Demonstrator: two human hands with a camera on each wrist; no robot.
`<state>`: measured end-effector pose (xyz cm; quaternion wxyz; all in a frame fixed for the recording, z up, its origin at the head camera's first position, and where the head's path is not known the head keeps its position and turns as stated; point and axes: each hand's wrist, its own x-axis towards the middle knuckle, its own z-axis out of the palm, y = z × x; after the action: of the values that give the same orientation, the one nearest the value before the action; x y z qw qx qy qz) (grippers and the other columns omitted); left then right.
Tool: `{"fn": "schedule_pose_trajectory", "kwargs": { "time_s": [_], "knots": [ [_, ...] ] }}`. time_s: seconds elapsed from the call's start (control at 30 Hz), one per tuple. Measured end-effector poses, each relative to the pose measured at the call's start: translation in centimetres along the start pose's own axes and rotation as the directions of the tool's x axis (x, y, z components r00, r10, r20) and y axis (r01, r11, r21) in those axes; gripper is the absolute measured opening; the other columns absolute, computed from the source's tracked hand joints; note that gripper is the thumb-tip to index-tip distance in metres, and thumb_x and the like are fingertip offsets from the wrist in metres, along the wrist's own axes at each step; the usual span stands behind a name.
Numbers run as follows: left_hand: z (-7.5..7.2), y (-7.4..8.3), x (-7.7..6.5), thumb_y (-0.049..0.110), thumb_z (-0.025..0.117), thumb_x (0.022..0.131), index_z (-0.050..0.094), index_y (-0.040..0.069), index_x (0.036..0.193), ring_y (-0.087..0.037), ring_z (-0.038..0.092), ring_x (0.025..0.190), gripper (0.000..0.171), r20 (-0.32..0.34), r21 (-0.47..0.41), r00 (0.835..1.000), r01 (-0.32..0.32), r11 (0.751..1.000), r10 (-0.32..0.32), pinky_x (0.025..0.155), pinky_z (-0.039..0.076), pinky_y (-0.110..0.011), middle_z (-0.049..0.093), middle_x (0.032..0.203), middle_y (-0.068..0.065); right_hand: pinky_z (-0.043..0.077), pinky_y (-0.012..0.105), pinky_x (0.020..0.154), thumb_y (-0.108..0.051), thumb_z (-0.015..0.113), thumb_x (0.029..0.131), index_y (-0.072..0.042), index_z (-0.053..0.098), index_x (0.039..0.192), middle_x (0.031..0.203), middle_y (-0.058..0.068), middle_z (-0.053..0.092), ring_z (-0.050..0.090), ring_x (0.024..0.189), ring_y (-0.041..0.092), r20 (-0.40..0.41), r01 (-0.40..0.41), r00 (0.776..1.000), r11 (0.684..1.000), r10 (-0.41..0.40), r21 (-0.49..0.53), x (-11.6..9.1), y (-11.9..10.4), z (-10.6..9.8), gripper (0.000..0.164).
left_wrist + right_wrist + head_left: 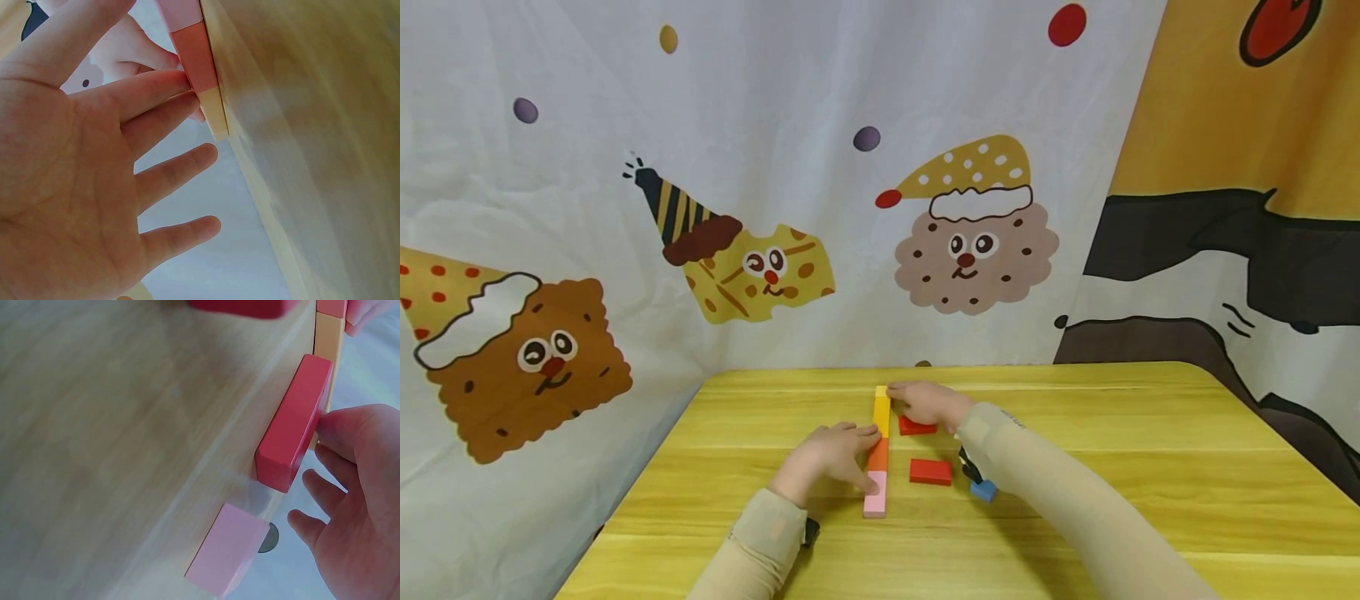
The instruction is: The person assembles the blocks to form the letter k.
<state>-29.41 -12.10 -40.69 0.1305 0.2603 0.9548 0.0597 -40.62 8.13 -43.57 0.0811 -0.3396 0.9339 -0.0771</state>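
A straight row of blocks runs away from me on the table: a pink block (875, 500) nearest, then an orange-red block (878, 455), then a yellow block (882, 417). My left hand (831, 454) lies along the row's left side, fingers straight and spread in the left wrist view, with fingertips at the blocks and the thumb at the pink one. At the far end, my right hand (928, 402) has its fingertips against the row's right side, fingers slightly bent. A red block (294, 425) lies just under the right hand.
A second red block (930, 472) lies right of the row, and a blue block (983, 490) sits by the right wrist. In the right wrist view, another pink block (228, 550) lies near the table's far side. A patterned cloth (850, 83) hangs behind the wooden table (1075, 433).
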Motion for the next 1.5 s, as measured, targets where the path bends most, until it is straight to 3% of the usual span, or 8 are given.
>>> {"fn": "schedule_pose_trajectory", "kwargs": {
  "time_s": [0.4,0.63,0.87,0.97,1.27,1.5],
  "knots": [
    [0.0,0.0,0.1,0.052,0.076,0.075,0.046,0.015,0.146,-0.034,0.034,0.138,0.085,0.001,-0.004,1.0,0.001,1.0,-0.001,0.106,0.029,-0.061,0.04,0.152,0.002,0.028,0.04,0.113,-0.018,0.048,0.102,-0.012,0.044,0.147,0.153,0.005,0.036,0.034,0.139,0.025,-0.007,-0.008,1.0,0.997,0.009,0.072,-0.4,0.0,-0.3,0.046],
    [0.2,0.0,0.2,0.052,0.076,0.076,0.046,0.016,0.146,-0.034,0.033,0.138,0.085,0.011,-0.01,1.0,0.002,1.0,-0.002,0.106,0.029,-0.061,0.039,0.152,0.002,0.03,0.045,0.111,-0.017,0.051,0.1,-0.006,0.053,0.139,0.15,0.013,0.04,0.039,0.136,0.03,-0.066,0.073,0.996,0.993,-0.067,0.094,-1.4,-0.6,-1.5,0.041],
    [-0.1,0.2,0.0,0.051,0.076,0.076,0.046,0.014,0.146,-0.035,0.033,0.138,0.085,0.016,-0.027,1.0,-0.004,1.0,0.005,0.106,0.028,-0.061,0.039,0.152,0.001,0.035,0.048,0.108,-0.016,0.059,0.096,0.0,0.061,0.129,0.138,0.018,0.052,0.046,0.129,0.033,-0.136,0.188,0.976,0.972,-0.169,0.139,-4.1,-1.0,-2.6,0.037],
    [-0.2,0.2,-0.1,0.05,0.076,0.076,0.046,0.013,0.146,-0.034,0.033,0.138,0.085,0.015,-0.035,1.0,-0.004,0.999,0.004,0.106,0.028,-0.06,0.039,0.152,0.001,0.037,0.047,0.106,-0.016,0.061,0.095,0.0,0.063,0.126,0.132,0.016,0.058,0.05,0.126,0.032,-0.154,0.203,0.972,0.964,-0.177,0.172,-5.5,-1.1,-2.5,0.036],
    [-0.3,0.3,-0.3,0.049,0.076,0.077,0.045,0.013,0.147,-0.035,0.031,0.139,0.084,0.028,-0.062,1.0,0.005,0.998,-0.003,0.108,0.026,-0.06,0.038,0.153,0.0,0.048,0.043,0.095,-0.018,0.07,0.089,-0.005,0.068,0.12,0.121,0.005,0.065,0.059,0.113,0.024,-0.127,0.15,0.985,0.948,-0.118,0.281,-8.9,-1.8,-1.4,0.034],
    [-0.3,0.1,0.0,0.05,0.075,0.077,0.044,0.015,0.147,-0.033,0.031,0.139,0.084,0.027,-0.049,1.0,0.006,0.999,-0.004,0.107,0.027,-0.06,0.038,0.153,0.001,0.049,0.044,0.092,-0.017,0.075,0.084,-0.007,0.062,0.13,0.122,0.008,0.065,0.059,0.111,0.028,-0.041,0.087,0.996,0.929,-0.077,0.361,-10.5,-2.4,-1.2,0.049]
  ]
}}
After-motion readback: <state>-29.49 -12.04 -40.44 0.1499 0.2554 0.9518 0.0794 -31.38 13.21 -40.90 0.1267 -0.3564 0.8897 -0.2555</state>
